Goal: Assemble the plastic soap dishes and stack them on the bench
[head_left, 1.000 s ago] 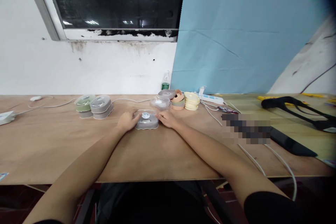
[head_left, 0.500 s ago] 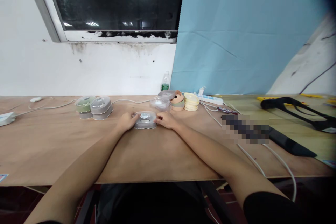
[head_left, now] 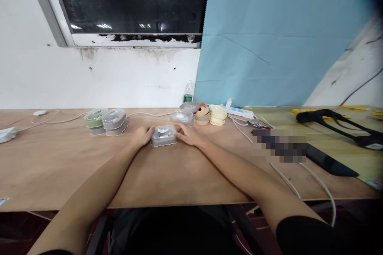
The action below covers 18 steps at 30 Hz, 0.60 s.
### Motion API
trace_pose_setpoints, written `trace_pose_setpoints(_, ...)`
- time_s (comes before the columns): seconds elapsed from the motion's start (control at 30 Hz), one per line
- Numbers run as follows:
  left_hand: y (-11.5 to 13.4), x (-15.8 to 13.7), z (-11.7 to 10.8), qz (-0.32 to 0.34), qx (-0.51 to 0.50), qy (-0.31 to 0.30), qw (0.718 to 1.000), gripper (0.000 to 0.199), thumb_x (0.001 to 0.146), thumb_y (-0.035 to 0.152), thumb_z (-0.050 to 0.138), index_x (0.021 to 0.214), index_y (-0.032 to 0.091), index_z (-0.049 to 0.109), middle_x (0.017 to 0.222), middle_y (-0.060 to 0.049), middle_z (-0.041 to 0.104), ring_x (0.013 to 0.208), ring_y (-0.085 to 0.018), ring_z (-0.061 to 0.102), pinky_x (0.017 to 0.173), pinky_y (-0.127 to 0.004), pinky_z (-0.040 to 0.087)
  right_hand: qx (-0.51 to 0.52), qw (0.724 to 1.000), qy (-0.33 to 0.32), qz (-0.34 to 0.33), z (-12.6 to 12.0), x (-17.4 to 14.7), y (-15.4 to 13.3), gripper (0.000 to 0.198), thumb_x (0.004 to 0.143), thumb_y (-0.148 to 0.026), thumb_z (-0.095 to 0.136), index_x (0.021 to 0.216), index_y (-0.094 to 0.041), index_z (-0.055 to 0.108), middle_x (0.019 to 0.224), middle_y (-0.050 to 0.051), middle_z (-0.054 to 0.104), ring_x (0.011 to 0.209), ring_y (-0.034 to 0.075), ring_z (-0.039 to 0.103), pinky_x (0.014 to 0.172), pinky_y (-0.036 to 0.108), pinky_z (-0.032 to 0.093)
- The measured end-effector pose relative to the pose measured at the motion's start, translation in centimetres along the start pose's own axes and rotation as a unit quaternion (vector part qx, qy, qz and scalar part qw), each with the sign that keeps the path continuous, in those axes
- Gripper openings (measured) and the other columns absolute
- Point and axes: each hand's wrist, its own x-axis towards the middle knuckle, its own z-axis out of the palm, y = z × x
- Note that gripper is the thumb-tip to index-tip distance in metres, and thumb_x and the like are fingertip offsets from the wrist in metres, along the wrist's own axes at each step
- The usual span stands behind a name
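2 hands (head_left: 143,136) (head_left: 189,134) | 1 grey box (head_left: 164,137) between | 1 bottle (head_left: 188,97)

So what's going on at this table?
A person has both bare hands at a small gray container with a clear lid, sitting on the wooden table. The left hand is at its left side and the right hand at its right; how firmly they touch it is hard to tell. Two stacks of similar containers stand further left, and yellow pieces are stacked behind, to the right.
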Motion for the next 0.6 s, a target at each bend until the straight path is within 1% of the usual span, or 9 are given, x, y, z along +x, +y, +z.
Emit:
trace_pose_setpoints(0.03, 0.0, 0.0, 0.0, 0.003, 0.002, -0.001, 1.0, 0.06, 0.09, 0.059, 0.026, 0.081, 0.017, 0.067, 0.087, -0.011, 0.071, 0.081, -0.026, 0.065, 0.069, -0.031, 0.044, 0.001, 1.0, -0.005, -0.024, -0.1, 0.0, -0.1, 0.061, 0.087, -0.057, 0.048, 0.13, -0.015, 0.048, 0.114, 0.013, 0.064, 0.102, 0.024, 0.06, 0.087, 0.036, 0.045)
trace_pose_setpoints(0.1, 0.0, -0.1, 0.0, 0.009, 0.009, -0.001, 1.0, 0.061, 0.091, 0.059, 0.025, 0.082, 0.017, 0.067, 0.088, -0.012, 0.071, 0.081, -0.026, 0.065, 0.069, -0.032, 0.044, -0.002, 0.998, -0.022, -0.058, -0.2, 0.0, -0.4, 0.064, 0.086, -0.057, 0.051, 0.135, -0.017, 0.046, 0.132, 0.013, 0.055, 0.118, 0.026, 0.053, 0.098, 0.039, 0.041)
trace_pose_setpoints(0.2, -0.1, -0.2, 0.1, 0.012, 0.017, 0.002, 1.0, 0.063, 0.091, 0.061, 0.022, 0.088, 0.017, 0.068, 0.091, -0.012, 0.071, 0.085, -0.027, 0.065, 0.073, -0.034, 0.045, -0.009, 0.998, -0.039, -0.045, -0.3, 0.0, -0.7, 0.064, 0.085, -0.057, 0.052, 0.137, -0.02, 0.045, 0.139, 0.011, 0.049, 0.126, 0.026, 0.048, 0.104, 0.041, 0.038)
trace_pose_setpoints(0.27, 0.0, -0.3, 0.1, 0.025, 0.008, 0.012, 1.0, 0.063, 0.091, 0.061, 0.021, 0.105, 0.018, 0.065, 0.103, -0.012, 0.069, 0.094, -0.027, 0.064, 0.08, -0.035, 0.046, -0.013, 0.999, -0.04, -0.028, -0.3, 0.1, -0.7, 0.065, 0.085, -0.057, 0.053, 0.138, -0.021, 0.045, 0.14, 0.01, 0.049, 0.126, 0.027, 0.048, 0.105, 0.042, 0.038)
trace_pose_setpoints(0.33, 0.0, -0.6, 0.1, 0.048, -0.004, 0.014, 0.999, 0.065, 0.091, 0.063, 0.024, 0.127, 0.017, 0.053, 0.118, -0.013, 0.064, 0.106, -0.027, 0.06, 0.089, -0.037, 0.044, -0.018, 0.999, -0.038, -0.019, -0.2, 0.1, -0.6, 0.065, 0.086, -0.056, 0.052, 0.139, -0.021, 0.044, 0.141, 0.01, 0.047, 0.128, 0.027, 0.046, 0.106, 0.043, 0.037)
trace_pose_setpoints(0.37, 0.1, -0.7, 0.0, 0.066, -0.007, 0.005, 0.998, 0.068, 0.089, 0.064, 0.028, 0.135, 0.016, 0.045, 0.126, -0.013, 0.059, 0.112, -0.028, 0.057, 0.094, -0.039, 0.042, -0.021, 0.999, -0.035, -0.014, -0.1, 0.1, -0.4, 0.064, 0.087, -0.056, 0.05, 0.141, -0.021, 0.042, 0.142, 0.01, 0.046, 0.129, 0.028, 0.045, 0.106, 0.043, 0.036)
trace_pose_setpoints(0.43, 0.2, -1.0, -0.1, 0.11, 0.001, -0.024, 0.994, 0.079, 0.082, 0.068, 0.041, 0.142, 0.016, 0.034, 0.136, -0.014, 0.051, 0.121, -0.031, 0.051, 0.099, -0.042, 0.039, -0.027, 0.999, -0.032, -0.003, 0.0, 0.1, -0.1, 0.064, 0.088, -0.055, 0.047, 0.143, -0.022, 0.039, 0.144, 0.009, 0.044, 0.131, 0.028, 0.043, 0.107, 0.044, 0.036)
trace_pose_setpoints(0.5, 0.3, -1.2, -0.1, 0.158, 0.01, -0.047, 0.986, 0.092, 0.071, 0.069, 0.057, 0.143, 0.017, 0.032, 0.139, -0.015, 0.047, 0.124, -0.034, 0.047, 0.101, -0.044, 0.038, -0.03, 0.999, -0.034, 0.007, 0.1, 0.0, 0.2, 0.065, 0.089, -0.056, 0.045, 0.144, -0.022, 0.036, 0.144, 0.009, 0.043, 0.131, 0.028, 0.042, 0.107, 0.044, 0.036)
trace_pose_setpoints(0.6, 0.3, -1.1, 0.0, 0.186, -0.004, -0.036, 0.982, 0.099, 0.062, 0.062, 0.069, 0.142, 0.017, 0.032, 0.139, -0.015, 0.045, 0.124, -0.033, 0.046, 0.103, -0.046, 0.038, -0.027, 0.999, -0.037, 0.013, 0.0, -0.1, 0.5, 0.067, 0.089, -0.057, 0.045, 0.145, -0.022, 0.035, 0.144, 0.009, 0.043, 0.131, 0.028, 0.043, 0.106, 0.044, 0.037)
